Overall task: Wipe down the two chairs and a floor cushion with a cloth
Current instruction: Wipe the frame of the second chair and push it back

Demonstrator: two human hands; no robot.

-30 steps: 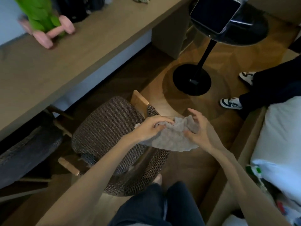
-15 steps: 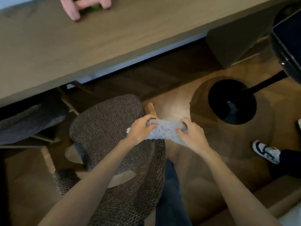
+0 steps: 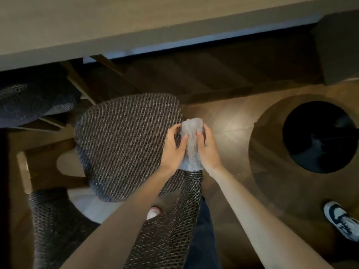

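A pale grey cloth (image 3: 191,142) is bunched into a narrow wad between both my hands. My left hand (image 3: 172,149) grips its left side and my right hand (image 3: 207,150) grips its right side. The wad sits over the right arm of a dark woven-fabric chair (image 3: 126,144), at the seat's right edge. The chair's wrapped backrest (image 3: 167,230) curves below my forearms. A second dark chair (image 3: 33,101) is tucked under the desk at the left, partly hidden. No floor cushion is in view.
A long wooden desk (image 3: 136,22) spans the top. A black round table base (image 3: 318,136) stands on the wood floor at right. Another person's sneaker (image 3: 340,220) is at the lower right. My dark trouser leg (image 3: 202,239) is beside the chair.
The cloth has gone from spread wide to a tight vertical wad, and my hands have come close together over the chair's right arm. My view has tilted down over the chair.
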